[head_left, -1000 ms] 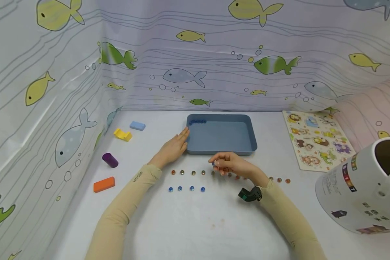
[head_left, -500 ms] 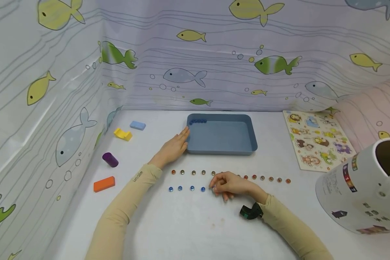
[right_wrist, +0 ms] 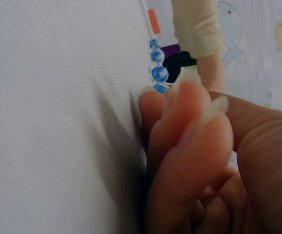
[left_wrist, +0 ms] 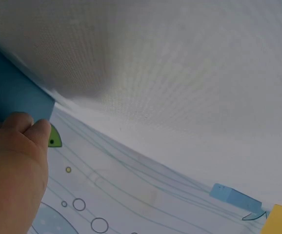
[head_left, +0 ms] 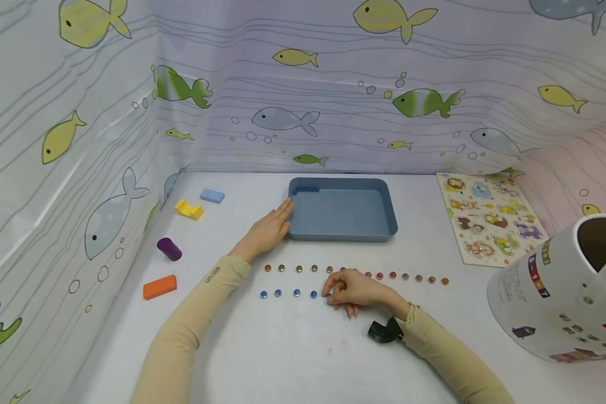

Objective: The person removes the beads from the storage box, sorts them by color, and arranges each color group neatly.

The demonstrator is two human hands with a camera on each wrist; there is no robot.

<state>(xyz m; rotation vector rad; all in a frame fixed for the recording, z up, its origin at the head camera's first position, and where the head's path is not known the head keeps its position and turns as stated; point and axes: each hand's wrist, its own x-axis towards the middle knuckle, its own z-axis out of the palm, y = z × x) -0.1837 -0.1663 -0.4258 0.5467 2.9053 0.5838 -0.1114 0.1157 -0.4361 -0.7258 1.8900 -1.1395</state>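
Head view: the left hand [head_left: 269, 229] lies flat, fingers straight, fingertips touching the left wall of the blue tray [head_left: 384, 197] near the bench's far edge. The right hand [head_left: 350, 289], fingers curled, sits at the right end of the row of blue beads [head_left: 287, 293], just in front of the row of brown beads [head_left: 406, 276].

Left wrist view: fingers against the tray [left_wrist: 9, 95].

Right wrist view: curled fingertips [right_wrist: 180, 105] by the nearest blue bead [right_wrist: 161, 88]; whether they pinch one I cannot tell
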